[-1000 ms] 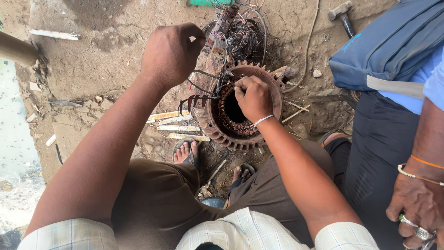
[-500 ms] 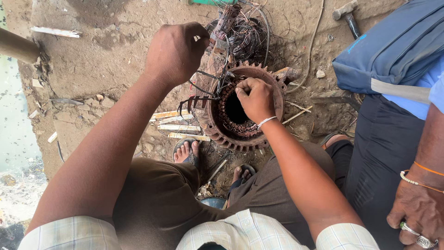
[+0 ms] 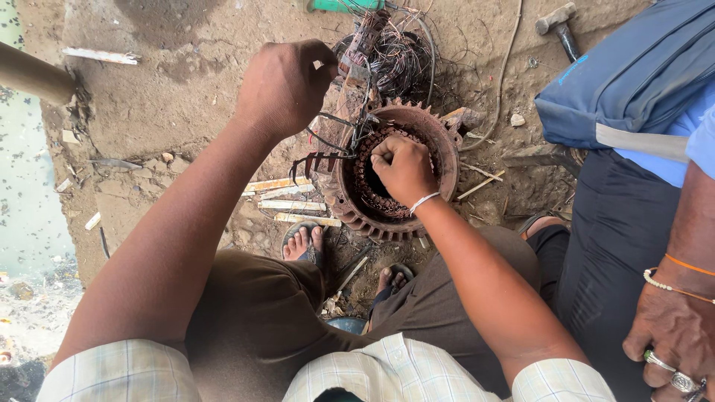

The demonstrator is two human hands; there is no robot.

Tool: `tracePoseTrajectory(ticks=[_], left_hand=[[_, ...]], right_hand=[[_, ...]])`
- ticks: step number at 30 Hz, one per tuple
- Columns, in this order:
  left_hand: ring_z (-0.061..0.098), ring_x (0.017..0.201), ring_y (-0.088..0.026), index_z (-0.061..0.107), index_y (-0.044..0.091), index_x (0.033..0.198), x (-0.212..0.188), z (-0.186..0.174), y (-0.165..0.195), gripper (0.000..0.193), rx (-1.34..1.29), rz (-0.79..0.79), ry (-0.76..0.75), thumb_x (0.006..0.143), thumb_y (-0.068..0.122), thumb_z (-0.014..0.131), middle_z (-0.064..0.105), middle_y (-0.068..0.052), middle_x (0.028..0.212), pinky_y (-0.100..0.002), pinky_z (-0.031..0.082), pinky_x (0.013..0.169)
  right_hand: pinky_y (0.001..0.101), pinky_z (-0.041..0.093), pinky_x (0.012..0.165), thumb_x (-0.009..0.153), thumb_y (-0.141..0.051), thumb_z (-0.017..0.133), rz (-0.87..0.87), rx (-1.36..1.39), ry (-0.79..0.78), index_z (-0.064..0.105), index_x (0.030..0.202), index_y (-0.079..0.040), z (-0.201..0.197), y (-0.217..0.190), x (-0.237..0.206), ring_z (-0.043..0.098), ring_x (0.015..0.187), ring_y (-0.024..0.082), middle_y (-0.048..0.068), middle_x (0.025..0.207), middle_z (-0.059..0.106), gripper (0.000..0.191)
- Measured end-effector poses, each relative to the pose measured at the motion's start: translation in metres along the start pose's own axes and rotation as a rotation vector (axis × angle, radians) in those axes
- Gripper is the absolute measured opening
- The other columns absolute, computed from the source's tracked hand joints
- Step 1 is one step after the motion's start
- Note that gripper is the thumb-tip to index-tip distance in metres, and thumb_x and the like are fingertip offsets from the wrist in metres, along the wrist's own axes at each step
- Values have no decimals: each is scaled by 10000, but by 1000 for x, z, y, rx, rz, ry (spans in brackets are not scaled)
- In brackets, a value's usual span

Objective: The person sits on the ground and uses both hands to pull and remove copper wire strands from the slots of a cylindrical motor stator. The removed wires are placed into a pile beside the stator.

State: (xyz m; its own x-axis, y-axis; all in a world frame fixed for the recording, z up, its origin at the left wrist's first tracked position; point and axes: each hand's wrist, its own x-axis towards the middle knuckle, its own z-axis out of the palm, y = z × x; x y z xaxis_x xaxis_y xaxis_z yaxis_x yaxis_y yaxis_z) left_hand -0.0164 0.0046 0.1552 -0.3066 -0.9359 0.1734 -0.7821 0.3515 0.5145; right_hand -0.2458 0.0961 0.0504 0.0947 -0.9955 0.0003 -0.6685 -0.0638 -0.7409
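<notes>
Rusty iron everywhere here: the old motor stator (image 3: 398, 175) sits on the dirt floor (image 3: 186, 97) right between my feet, open end up, so I can get at the copper windings from above while squatting over it. My left hand (image 3: 287, 85) is raised above and to the left of the housing, fingers curled shut around a strand of wire (image 3: 339, 74) that runs into the tangle of pulled copper (image 3: 395, 56) behind it, held up so the strand stays taut. My right hand (image 3: 402, 167) is down inside the bore, fingers bunched tight together, pinching at the coil ends; exactly what they're gripping I can't tell. A hammer (image 3: 558, 26) lies well off, near someone's blue bag (image 3: 625, 82).
</notes>
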Motion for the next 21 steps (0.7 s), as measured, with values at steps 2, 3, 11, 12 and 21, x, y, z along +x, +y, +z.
tracePoseTrajectory(ticks=[2,3,11,12,21], left_hand=[[714,620,-220,786,146,1034,-2,-3,0,148,-6,-7,-6,1011,220,659,756,-92,761,-387,581,644],[715,618,-217,784,145,1040,-3,-4,0,150,-9,-11,-11,1013,210,652,755,-92,763,-383,583,646],[715,615,-209,789,143,1030,-6,-5,1,147,5,0,2,1015,218,664,759,-98,757,-380,583,638],[716,615,-203,791,143,1030,-6,-5,0,145,-5,21,12,1016,213,664,763,-95,768,-376,585,640],[684,567,-162,788,170,1045,-4,-5,1,161,25,-40,-54,1030,233,641,761,-73,746,-339,563,567]], right_hand=[[345,585,691,826,-81,788,-27,-7,1,731,843,-30,2,-2,-3,723,723,217,95,824,739,78],[348,582,686,819,-77,788,-18,-19,0,728,842,-29,3,-3,-4,717,722,221,99,820,731,80],[372,563,671,800,-55,782,-70,-136,48,721,851,-19,12,-10,-10,689,719,264,138,827,701,88],[358,572,673,805,-64,778,-31,-93,15,719,839,-29,12,-10,-11,702,716,246,120,819,712,76],[340,579,671,819,-64,786,17,-48,11,716,841,-39,9,-8,-14,709,720,222,96,828,717,77]])
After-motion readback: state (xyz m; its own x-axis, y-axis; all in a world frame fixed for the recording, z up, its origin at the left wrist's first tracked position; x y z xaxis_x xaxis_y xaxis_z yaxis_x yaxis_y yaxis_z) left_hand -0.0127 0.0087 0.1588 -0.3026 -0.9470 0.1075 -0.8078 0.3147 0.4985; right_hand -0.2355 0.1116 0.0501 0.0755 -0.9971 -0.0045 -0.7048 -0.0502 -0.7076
